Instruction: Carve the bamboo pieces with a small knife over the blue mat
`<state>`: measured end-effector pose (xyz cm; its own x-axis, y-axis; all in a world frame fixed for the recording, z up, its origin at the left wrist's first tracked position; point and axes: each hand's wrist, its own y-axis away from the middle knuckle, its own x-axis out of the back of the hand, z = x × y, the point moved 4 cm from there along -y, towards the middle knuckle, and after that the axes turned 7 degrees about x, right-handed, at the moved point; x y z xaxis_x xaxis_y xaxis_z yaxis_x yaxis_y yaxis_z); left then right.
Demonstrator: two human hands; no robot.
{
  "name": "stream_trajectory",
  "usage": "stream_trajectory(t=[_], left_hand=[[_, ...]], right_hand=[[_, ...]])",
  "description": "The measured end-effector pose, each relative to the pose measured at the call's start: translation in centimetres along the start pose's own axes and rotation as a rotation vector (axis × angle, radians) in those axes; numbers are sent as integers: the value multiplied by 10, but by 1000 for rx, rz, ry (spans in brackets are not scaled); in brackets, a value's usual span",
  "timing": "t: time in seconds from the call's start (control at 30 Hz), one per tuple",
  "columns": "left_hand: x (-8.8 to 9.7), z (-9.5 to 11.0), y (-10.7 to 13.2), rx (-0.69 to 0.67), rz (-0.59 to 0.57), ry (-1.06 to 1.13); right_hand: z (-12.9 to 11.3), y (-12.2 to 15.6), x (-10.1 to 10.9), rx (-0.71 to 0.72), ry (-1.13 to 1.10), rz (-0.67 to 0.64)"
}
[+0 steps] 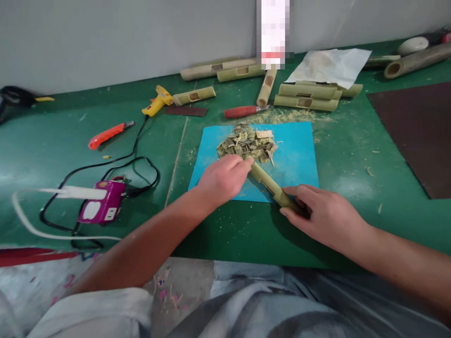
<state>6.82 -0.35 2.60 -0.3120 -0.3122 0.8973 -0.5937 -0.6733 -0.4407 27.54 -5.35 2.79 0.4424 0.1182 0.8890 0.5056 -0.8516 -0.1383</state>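
I've got the left hand [225,177] closed on the far end of a bamboo tube [269,181], the right hand [326,213] gripping its near end — it slants over the blue sheet [298,152], near the chips [248,144].

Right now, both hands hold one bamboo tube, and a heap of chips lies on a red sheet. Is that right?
Not quite: the sheet is blue, not red, as the head view shows. The rest stands: the left hand and right hand hold one bamboo tube, and the heap of chips lies on that sheet.
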Motion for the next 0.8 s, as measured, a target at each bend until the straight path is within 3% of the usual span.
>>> stream_trajectory(t=[0.17, 0.33, 0.47, 0.6, 0.73, 0.8], left_hand=[[1, 5, 1, -68, 15, 7], [5, 0, -1, -4, 70, -61], [3, 3, -1, -82, 31, -2], [5, 0, -1, -10, 73, -31], [4, 8, 0, -73, -15, 140], [4, 5, -1, -35, -22, 173]], right_hand=[[1, 1, -1, -12, -23, -28], [1, 1, 0, -4, -4, -6], [1, 1, -1, -21, -14, -35], [1, 1, 0, -20, -6, -28], [0, 1, 1, -4, 9, -32], [0, 1, 2, 9, 29, -13]])
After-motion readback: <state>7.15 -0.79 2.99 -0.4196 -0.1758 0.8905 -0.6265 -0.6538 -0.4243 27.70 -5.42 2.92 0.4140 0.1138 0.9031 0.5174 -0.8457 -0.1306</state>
